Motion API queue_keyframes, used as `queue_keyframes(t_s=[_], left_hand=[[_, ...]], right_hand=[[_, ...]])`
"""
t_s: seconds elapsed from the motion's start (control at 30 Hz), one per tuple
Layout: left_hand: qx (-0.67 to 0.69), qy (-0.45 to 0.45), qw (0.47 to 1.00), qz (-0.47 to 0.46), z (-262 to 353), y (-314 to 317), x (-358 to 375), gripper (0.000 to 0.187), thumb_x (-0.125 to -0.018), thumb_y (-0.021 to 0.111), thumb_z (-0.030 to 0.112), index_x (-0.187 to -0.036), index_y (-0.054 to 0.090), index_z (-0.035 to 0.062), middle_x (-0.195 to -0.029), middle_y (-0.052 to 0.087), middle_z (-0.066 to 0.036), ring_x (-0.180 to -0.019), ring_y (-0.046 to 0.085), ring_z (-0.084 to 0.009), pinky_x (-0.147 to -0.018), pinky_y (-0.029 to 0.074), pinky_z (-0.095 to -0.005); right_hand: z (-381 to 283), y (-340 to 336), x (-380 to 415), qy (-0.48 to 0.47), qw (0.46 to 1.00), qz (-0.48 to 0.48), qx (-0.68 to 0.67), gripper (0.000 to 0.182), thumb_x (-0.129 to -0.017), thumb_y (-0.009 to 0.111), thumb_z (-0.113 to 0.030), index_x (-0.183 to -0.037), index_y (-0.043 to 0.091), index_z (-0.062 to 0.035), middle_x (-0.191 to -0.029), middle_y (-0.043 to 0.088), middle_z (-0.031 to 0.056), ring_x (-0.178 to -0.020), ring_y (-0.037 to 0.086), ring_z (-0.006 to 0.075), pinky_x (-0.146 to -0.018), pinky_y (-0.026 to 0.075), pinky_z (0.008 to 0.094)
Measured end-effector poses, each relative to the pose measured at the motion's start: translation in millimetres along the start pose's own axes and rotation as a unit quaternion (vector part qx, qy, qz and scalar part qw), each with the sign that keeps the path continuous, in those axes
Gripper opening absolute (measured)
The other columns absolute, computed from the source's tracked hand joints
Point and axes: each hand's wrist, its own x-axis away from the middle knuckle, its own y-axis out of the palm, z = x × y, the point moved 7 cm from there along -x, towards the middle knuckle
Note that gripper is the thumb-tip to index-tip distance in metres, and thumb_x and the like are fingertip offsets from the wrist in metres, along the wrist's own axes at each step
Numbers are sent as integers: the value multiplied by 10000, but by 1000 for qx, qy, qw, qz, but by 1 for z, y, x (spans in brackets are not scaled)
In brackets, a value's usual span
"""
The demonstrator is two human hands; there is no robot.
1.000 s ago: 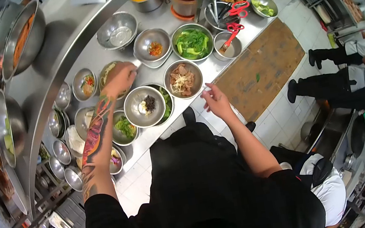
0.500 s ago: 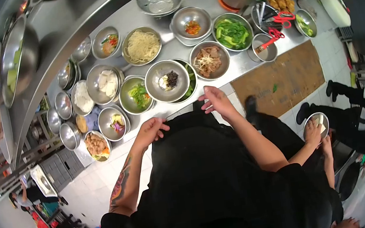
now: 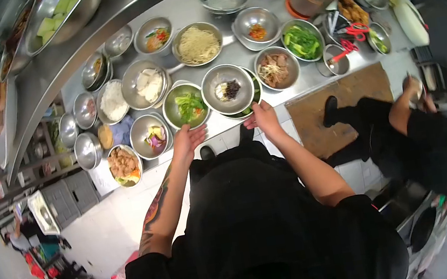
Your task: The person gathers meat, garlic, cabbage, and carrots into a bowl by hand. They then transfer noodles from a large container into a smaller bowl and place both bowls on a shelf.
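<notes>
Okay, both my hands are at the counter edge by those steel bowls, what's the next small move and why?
Probably close both hands on the bowl with the dark topping and lift it. Your right hand is at its near rim, touching it or just short, while your left hand hangs open just below the bowl of greens beside it. It sits stacked on another bowl, so lifting straight up seems safest.

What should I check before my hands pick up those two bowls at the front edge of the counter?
1. Left hand at the rim of the bowl of greens: ok.
2. Right hand at the rim of the bowl with dark topping: ok.
3. Fingers closed on either bowl: cannot tell.
4. Dark-topping bowl free to lift: not ok, it sits on another bowl of greens.
5. Space to the right: not ok, another person stands close.
6. Counter edge bare: ok.
</notes>
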Motion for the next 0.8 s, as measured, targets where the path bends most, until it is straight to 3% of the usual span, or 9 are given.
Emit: queue_keyframes(t_s=[0.23, 0.37, 0.4, 0.43, 0.47, 0.5, 0.57, 0.67, 0.8], left_hand=[[22, -42, 997, -55, -7, 9, 54, 430, -1025, 433, 370, -1264, 477, 15, -1212, 655, -153, -890, 634, -177, -764, 553, -334], [-173, -37, 975, -137, -6, 35, 86, 427, -1016, 503, 335, -1360, 484, 83, -1152, 653, -85, -819, 601, -135, -696, 515, -294], [-326, 157, 919, -157, 19, 54, 90, 407, -978, 560, 266, -1323, 512, 56, -1153, 647, -92, -783, 596, -139, -672, 503, -289], [-456, 343, 804, -165, 39, 79, 104, 393, -941, 617, 197, -1287, 539, 29, -1155, 642, -98, -747, 591, -143, -648, 490, -285], [-513, 442, 722, -139, 68, 107, 124, 378, -866, 674, 115, -1230, 596, 45, -1092, 631, -94, -779, 610, -211, -680, 502, -343], [-514, 444, 720, -142, 79, 123, 118, 378, -866, 674, 115, -1230, 596, 45, -1092, 631, -94, -779, 610, -211, -680, 502, -343], [-536, 587, 599, -100, 99, 156, 122, 354, -843, 678, 117, -1190, 622, 79, -1034, 606, -100, -860, 611, -291, -730, 510, -414], [-637, 553, 534, -57, 94, 168, 81, 296, -838, 670, 107, -1132, 644, 90, -1020, 600, -92, -949, 606, -313, -765, 511, -440], [-644, 519, 562, -36, 85, 167, 64, 176, -843, 659, 96, -1018, 675, 85, -1032, 608, -64, -994, 602, -311, -799, 504, -423]], right_hand=[[16, 36, 21, -7, 996, 8, -83, 352, -1046, 450, -347, -1169, 494, -20, -985, 699, 167, -682, 687, 205, -580, 583, 324], [20, 27, 49, -14, 999, 13, -46, 404, -1029, 492, -382, -1212, 527, -23, -1023, 687, 124, -735, 676, 183, -618, 569, 323], [18, 22, 57, -19, 999, 23, -23, 427, -1024, 504, -391, -1236, 533, -22, -1027, 683, 111, -745, 671, 174, -626, 564, 321], [19, 16, 58, -22, 999, 28, -24, 427, -1024, 504, -391, -1236, 533, -22, -1027, 683, 111, -745, 671, 174, -626, 564, 321], [21, 10, 56, -25, 999, 37, -27, 443, -1020, 514, -391, -1263, 526, -20, -1023, 682, 109, -743, 668, 170, -624, 562, 316], [20, 3, 53, -27, 998, 45, -30, 461, -1016, 524, -390, -1290, 518, -19, -1019, 681, 107, -741, 665, 166, -622, 561, 311], [10, 2, 46, -32, 997, 46, -50, 459, -1013, 535, -379, -1291, 510, -15, -1020, 677, 121, -740, 672, 179, -623, 572, 317], [6, 10, 17, -28, 994, 19, -109, 416, -1021, 524, -329, -1276, 487, -2, -977, 665, 144, -741, 690, 208, -600, 591, 322], [0, 14, -8, -50, 994, -37, -92, 324, -1029, 503, -269, -1234, 500, -19, -947, 666, 133, -752, 699, 199, -591, 579, 302]])
